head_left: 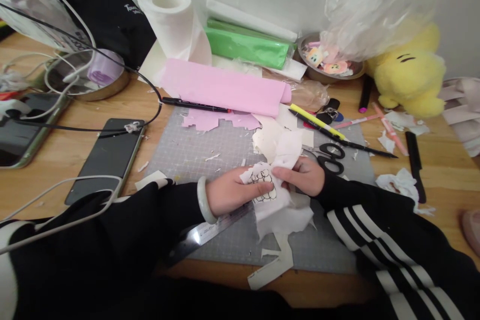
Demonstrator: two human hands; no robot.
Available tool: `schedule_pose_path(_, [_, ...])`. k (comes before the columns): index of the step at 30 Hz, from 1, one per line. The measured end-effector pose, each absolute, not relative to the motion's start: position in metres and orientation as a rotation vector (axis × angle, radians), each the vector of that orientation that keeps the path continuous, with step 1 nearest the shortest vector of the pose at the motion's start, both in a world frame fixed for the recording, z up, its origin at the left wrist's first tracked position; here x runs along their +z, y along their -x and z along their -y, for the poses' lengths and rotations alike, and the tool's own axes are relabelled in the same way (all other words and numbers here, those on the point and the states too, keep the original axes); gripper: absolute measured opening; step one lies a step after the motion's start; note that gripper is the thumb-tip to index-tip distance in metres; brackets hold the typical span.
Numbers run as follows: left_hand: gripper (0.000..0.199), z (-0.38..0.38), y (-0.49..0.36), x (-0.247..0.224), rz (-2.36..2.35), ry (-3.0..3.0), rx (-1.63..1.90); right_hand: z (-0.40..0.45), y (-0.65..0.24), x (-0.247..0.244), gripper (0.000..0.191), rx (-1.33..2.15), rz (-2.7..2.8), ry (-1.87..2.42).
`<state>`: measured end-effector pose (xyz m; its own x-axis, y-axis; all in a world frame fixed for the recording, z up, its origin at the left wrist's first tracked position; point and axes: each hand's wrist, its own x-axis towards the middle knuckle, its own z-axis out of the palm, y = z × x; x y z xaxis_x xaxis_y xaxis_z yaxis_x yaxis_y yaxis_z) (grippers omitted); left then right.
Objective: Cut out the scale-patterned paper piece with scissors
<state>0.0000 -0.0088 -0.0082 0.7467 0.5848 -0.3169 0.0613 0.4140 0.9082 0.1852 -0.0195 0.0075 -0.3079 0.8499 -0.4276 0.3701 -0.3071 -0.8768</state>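
Over the grey cutting mat [180, 155], my left hand [234, 190] pinches a small paper cutout [264, 192] with black outlines drawn on it. White tissue paper [283, 215] hangs beneath and around the cutout. My right hand [303, 175] grips an upper part of the same tissue between thumb and fingers, close beside the left thumb. How the tissue and cutout are joined is hidden by the hands. Black-handled scissors [330, 157] lie just beyond the right hand. A metal ruler [210, 230] rests under the left wrist, and cut paper strips [273, 265] lie near the mat's front edge.
Pink paper [225, 85], a green packet [247, 45] and a tissue roll [168, 25] stand at the back. Metal bowls [318, 75] hold small items. Phones [108, 155] and cables are at left; a yellow plush toy [408, 70], pens and a black cutter [414, 165] at right.
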Motion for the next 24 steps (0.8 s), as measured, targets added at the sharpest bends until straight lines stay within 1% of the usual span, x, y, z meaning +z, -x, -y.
schedule_pose_path(7, [0.024, 0.0096, -0.0002, -0.0094, -0.675, -1.111, 0.382, 0.0194, -0.1860, 0.0054, 0.035, 1.664, 1.534, 1.520])
schedule_pose_path(17, [0.022, 0.0090, -0.0004, -0.0085, -0.667, -1.107, 0.386, 0.0189, -0.1865, 0.0037, 0.041, 1.630, 1.575, 1.511])
schedule_pose_path(24, [0.024, 0.0083, -0.0006, -0.0062, -0.663, -1.096, 0.388, 0.0193, -0.1862, 0.0052, 0.038, 1.638, 1.569, 1.529])
